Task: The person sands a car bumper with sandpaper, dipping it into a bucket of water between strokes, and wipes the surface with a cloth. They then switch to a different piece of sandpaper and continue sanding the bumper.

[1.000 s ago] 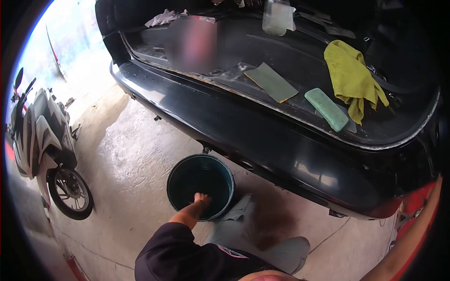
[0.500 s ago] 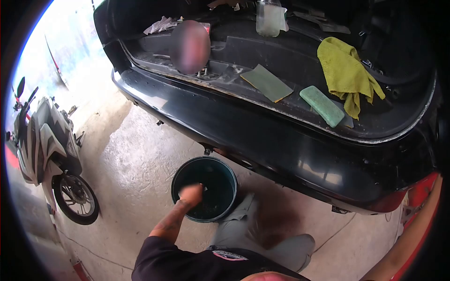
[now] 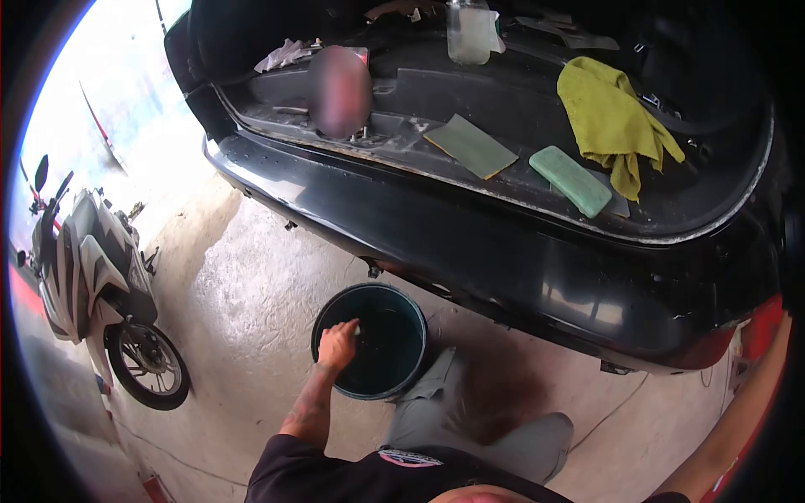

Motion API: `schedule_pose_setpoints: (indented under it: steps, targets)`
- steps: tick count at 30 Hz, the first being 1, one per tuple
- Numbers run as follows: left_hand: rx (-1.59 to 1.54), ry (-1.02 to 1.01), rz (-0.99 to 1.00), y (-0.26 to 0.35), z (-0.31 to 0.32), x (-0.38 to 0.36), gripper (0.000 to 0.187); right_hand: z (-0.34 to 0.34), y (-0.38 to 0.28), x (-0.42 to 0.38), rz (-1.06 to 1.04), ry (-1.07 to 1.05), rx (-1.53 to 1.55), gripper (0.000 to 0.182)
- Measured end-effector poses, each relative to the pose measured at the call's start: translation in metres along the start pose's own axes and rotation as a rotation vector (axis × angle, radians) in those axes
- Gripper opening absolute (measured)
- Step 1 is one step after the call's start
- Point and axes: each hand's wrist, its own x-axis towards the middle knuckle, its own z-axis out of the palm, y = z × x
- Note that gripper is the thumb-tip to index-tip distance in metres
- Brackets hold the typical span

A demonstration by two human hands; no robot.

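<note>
My left hand point(image 3: 338, 344) is over the left part of a round dark bucket point(image 3: 423, 352) on the floor. Its fingers are closed round something small and pale, too small to name. Dark liquid seems to fill the bucket's lower part. My right forearm reaches up along the right edge of the view, and the hand at its end is hidden. On the car's trunk sill lie a green-grey sheet point(image 3: 472, 147), a green block point(image 3: 570, 182) and a yellow-green cloth point(image 3: 610, 113).
A black car bumper point(image 3: 470, 243) spans the view above the bucket. A clear container point(image 3: 469, 33) stands in the trunk, near a blurred reddish object point(image 3: 340, 92). To the left a motorcycle point(image 3: 109, 268) is parked. A thin cable crosses the floor.
My left hand has risen slightly inside the bucket's outline, with its fingers now clearer to see. The whole view has shifted a little.
</note>
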Motion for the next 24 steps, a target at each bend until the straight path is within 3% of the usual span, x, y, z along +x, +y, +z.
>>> schedule_pose_setpoints:
  steps: [1, 5, 8, 11, 17, 20, 21, 24]
  targets:
    - [0.028, -0.016, 0.021, -0.004, 0.002, 0.003, 0.044, -0.011, -0.028, 0.009, -0.147, 0.123, 0.026, 0.028]
    - [0.078, -0.014, 0.04, 0.003, -0.01, 0.01, 0.046, -0.008, -0.025, 0.01, -0.171, 0.142, 0.036, 0.028]
    - [-0.058, 0.01, 0.066, -0.005, -0.009, 0.014, 0.052, -0.007, -0.025, 0.01, -0.181, 0.156, 0.046, 0.027]
    - [-0.36, 0.022, -0.426, 0.0, -0.014, 0.016, 0.054, -0.004, -0.02, 0.011, -0.202, 0.173, 0.069, 0.025]
    - [-0.375, 0.167, -0.308, -0.01, -0.021, 0.0, 0.046, -0.006, -0.027, 0.013, -0.24, 0.204, 0.132, 0.022]
    - [-0.547, 0.168, -0.483, -0.014, -0.025, 0.0, 0.037, 0.051, 0.07, -0.043, 0.168, -0.142, 0.019, 0.022]
    - [-0.632, 0.153, -0.569, -0.018, -0.025, -0.001, 0.034, 0.042, 0.059, -0.035, 0.068, -0.057, 0.052, 0.022]
    - [-1.007, 0.385, -0.561, -0.028, -0.009, -0.003, 0.027, -0.011, -0.034, 0.015, -0.233, 0.194, 0.162, 0.02]
